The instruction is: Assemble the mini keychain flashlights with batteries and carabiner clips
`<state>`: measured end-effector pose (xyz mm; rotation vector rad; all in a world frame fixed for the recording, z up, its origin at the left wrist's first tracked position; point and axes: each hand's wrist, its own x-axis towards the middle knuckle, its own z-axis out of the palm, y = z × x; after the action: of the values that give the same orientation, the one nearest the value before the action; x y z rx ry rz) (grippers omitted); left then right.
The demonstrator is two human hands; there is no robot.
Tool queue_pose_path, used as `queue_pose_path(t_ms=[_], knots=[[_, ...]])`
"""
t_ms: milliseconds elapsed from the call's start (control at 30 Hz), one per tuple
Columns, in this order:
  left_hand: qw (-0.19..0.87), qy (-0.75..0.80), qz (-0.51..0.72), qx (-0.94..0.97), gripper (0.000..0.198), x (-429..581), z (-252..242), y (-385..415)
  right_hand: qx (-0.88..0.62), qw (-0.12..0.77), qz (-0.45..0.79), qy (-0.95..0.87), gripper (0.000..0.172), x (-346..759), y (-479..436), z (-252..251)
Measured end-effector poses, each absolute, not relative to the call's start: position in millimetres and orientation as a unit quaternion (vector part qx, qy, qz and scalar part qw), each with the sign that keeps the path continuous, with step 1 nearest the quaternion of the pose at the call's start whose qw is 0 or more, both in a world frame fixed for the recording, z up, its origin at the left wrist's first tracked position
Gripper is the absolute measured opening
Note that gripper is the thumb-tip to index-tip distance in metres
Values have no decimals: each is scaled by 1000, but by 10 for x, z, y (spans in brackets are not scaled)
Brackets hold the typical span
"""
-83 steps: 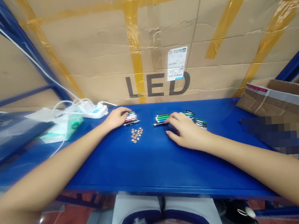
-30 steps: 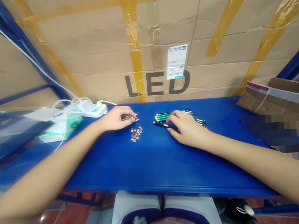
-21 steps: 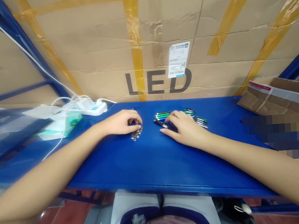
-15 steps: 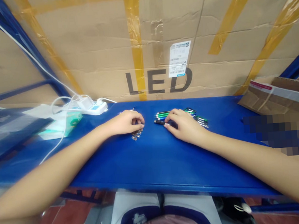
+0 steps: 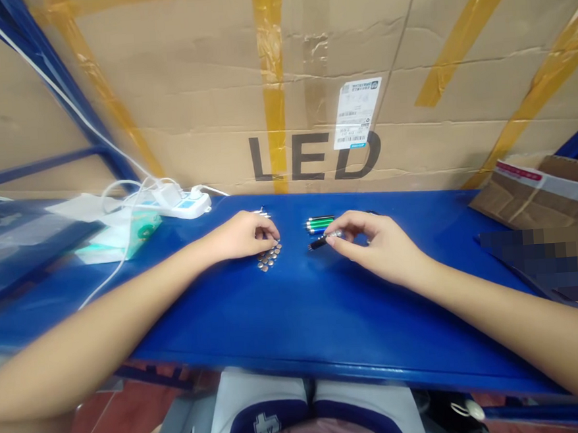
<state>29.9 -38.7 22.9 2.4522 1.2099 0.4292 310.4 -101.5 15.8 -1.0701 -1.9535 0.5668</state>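
Observation:
My right hand [image 5: 382, 239] pinches a slim black pen-shaped tube [image 5: 319, 242] between thumb and fingertips, just above the blue table [image 5: 256, 318]. Behind it lie several shiny green and blue tubes [image 5: 320, 224], partly covered by my fingers. My left hand [image 5: 243, 235] rests on the table with thumb and forefinger closed together; what they grip, if anything, is too small to make out. Right below its fingertips lies a cluster of small round silver discs [image 5: 269, 259], like button cells. Several thin metal pieces [image 5: 263, 212] show behind my left hand.
A white power strip [image 5: 186, 205] with plugs and cables stands at the back left, beside a green-and-white soft pack [image 5: 122, 236]. A large cardboard carton [image 5: 203, 117] forms the back wall. An open cardboard box [image 5: 529, 193] sits at the right.
My right hand has lifted the black tube off the table, and its front end now tilts downward. My left hand stays by the discs. The view has shifted slightly left.

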Motion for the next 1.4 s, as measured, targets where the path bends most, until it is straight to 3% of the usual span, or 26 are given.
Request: queue_pose_path(t_ms=[133,300,400,633,767,900,1067,1400], knots=[[172,437,152,870,22,328,243,-430,-388,422,236,-785,25,3046,-1126,193],[166,454,164,860,21,385,226,-464,-373,381,476,-699,42,2953,-1147,83],[159,453,173,860,22,404,193,-460,-373,365,534,-665,46,2939,-1082,10],[163,462,192,851,23,387,149,-449,-402,417,479,-660,40,3045,-916,-10],[156,467,188,850,22,385,172,-458,-379,430,520,-633,40,3024,-999,61],[177,481,172,841,22,388,204,-470,-354,390,550,-648,40,2957,-1127,98],[208,493,165,829,24,383,213,-471,-328,325,483,-744,25,2961,-1138,20],[203,509,155,822,23,415,231,-505,-313,324,492,-745,15,2963,-1092,-45]])
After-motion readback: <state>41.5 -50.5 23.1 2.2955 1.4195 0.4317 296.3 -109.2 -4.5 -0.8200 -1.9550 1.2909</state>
